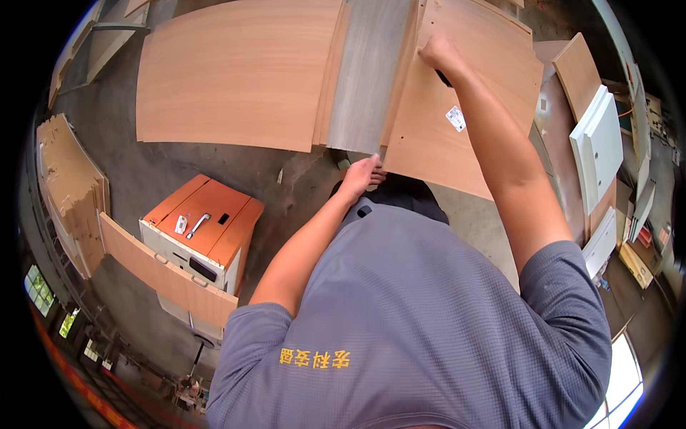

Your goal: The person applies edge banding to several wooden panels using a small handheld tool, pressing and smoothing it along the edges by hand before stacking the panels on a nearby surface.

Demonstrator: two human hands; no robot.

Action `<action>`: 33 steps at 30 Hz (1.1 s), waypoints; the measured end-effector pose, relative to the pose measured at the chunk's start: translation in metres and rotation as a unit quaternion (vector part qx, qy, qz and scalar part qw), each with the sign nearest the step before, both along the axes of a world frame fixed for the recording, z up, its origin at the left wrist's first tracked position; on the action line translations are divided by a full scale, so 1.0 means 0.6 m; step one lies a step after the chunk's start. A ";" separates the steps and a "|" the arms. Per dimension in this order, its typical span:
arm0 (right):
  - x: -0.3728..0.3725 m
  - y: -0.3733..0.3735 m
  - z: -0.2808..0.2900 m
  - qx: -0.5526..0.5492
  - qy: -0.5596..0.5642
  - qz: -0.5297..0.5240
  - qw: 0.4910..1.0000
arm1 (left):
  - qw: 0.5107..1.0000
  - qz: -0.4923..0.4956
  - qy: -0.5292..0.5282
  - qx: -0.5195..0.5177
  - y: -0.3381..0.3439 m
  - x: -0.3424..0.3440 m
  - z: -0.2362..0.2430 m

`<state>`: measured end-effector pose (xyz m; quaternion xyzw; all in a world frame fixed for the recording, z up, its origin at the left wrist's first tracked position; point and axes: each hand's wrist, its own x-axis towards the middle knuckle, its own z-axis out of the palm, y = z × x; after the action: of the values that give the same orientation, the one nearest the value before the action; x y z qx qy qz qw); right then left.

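A long grey wood-grain board [368, 71] runs away from me between two light-wood panels. My left hand [364, 175] is at its near end, by the corner of the right panel, with the fingers curled; what they grip there is hidden. Over the right light-wood panel [421, 146], near its inner edge, my right hand [439, 53] is closed in a fist. A dark object [444, 79] shows under that wrist, too covered to name. A white label [455, 119] is stuck on the same panel.
The large left panel [232, 75] extends to the left. An orange-topped cabinet [207, 214] stands at the left, with a metal handle [199, 226] lying on it. Beside it are a long wood board [161, 268] and stacked panels [71, 186]. White panels [600, 154] lean at the right.
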<state>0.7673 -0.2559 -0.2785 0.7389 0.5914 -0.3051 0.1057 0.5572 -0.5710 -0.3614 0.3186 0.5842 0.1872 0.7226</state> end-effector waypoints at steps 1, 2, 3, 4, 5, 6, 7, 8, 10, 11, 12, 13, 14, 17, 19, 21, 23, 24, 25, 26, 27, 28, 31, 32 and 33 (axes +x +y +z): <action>-0.005 -0.037 0.010 -0.003 0.014 -0.012 1.000 | 0.980 0.072 -0.129 -0.134 0.003 0.005 0.001; -0.005 -0.083 -0.014 0.022 0.003 -0.001 1.000 | 0.960 0.110 -0.183 -0.183 0.000 0.011 0.007; -0.015 -0.143 -0.024 0.098 0.005 0.036 0.995 | 0.943 0.115 -0.231 -0.212 0.004 0.010 0.013; -0.042 -0.185 -0.007 0.003 0.019 0.034 0.999 | 0.943 0.111 -0.233 -0.212 0.001 0.001 0.003; -0.047 -0.242 -0.027 0.036 0.005 0.023 0.999 | 0.943 0.095 -0.238 -0.211 0.007 0.004 -0.002; -0.068 -0.309 -0.022 0.081 0.004 0.027 0.996 | 0.943 0.088 -0.241 -0.213 0.009 -0.001 -0.014; -0.088 -0.371 -0.007 0.081 0.006 0.062 0.995 | 0.942 0.081 -0.243 -0.216 0.008 -0.006 -0.023; -0.096 -0.428 0.006 0.082 0.006 0.093 0.992 | 0.943 0.084 -0.232 -0.223 0.012 -0.005 -0.021; -0.083 -0.505 0.023 -0.003 0.041 0.197 0.980 | 0.947 0.078 -0.224 -0.216 0.014 -0.005 -0.032; -0.077 -0.522 0.036 0.001 0.039 0.193 0.980 | 0.949 0.079 -0.219 -0.210 0.014 -0.003 -0.035; -0.069 -0.537 0.049 0.023 0.065 0.175 0.982 | 0.951 0.067 -0.220 -0.208 0.016 0.003 -0.033; -0.059 -0.546 0.056 0.045 0.092 0.158 0.982 | 0.957 0.061 -0.211 -0.187 0.016 0.009 -0.029; -0.058 -0.543 0.035 0.100 0.096 0.142 0.980 | 0.964 0.054 -0.202 -0.166 0.017 0.015 -0.026; -0.078 -0.512 0.023 0.081 0.103 0.143 0.981 | 0.970 0.088 -0.176 -0.140 0.008 0.016 -0.044; -0.070 -0.507 0.022 0.092 0.102 0.167 0.976 | 0.974 0.131 -0.124 -0.137 0.004 0.022 -0.036; -0.039 -0.526 0.001 0.108 0.065 0.145 0.981 | 0.984 0.095 -0.107 -0.108 0.002 0.026 -0.026; 0.028 -0.546 0.010 0.092 0.055 0.153 0.982 | 0.991 0.070 -0.085 -0.081 -0.005 0.029 -0.021; 0.072 -0.560 0.015 0.074 0.044 0.171 0.981 | 0.991 0.094 -0.061 -0.079 -0.007 0.035 -0.017; 0.124 -0.575 0.011 0.054 0.036 0.150 0.986 | 0.989 0.123 -0.037 -0.077 -0.008 0.039 -0.015; 0.178 -0.591 0.015 0.041 0.039 0.104 0.993 | 0.990 0.117 -0.050 -0.069 -0.011 0.029 -0.026; 0.252 -0.621 -0.005 0.077 0.023 0.099 0.992 | 0.990 0.114 -0.045 -0.068 -0.010 0.036 -0.019; 0.326 -0.645 -0.024 0.051 0.005 0.066 0.996 | 0.989 0.130 -0.030 -0.069 -0.008 0.045 -0.008; 0.519 -0.691 0.008 -0.054 -0.149 0.021 0.987 | 0.988 0.136 -0.007 -0.074 0.003 0.043 -0.005; 0.588 -0.722 0.003 -0.070 -0.156 0.001 0.985 | 0.990 0.125 0.023 -0.055 0.013 0.051 0.001; 0.634 -0.747 -0.001 -0.084 -0.165 -0.020 0.983 | 0.992 0.112 0.051 -0.033 0.022 0.059 0.006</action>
<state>1.1475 -0.7040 -0.2793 0.7792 0.5236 -0.2293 0.2571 0.5924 -0.5577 -0.3576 0.2359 0.6581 0.2310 0.6767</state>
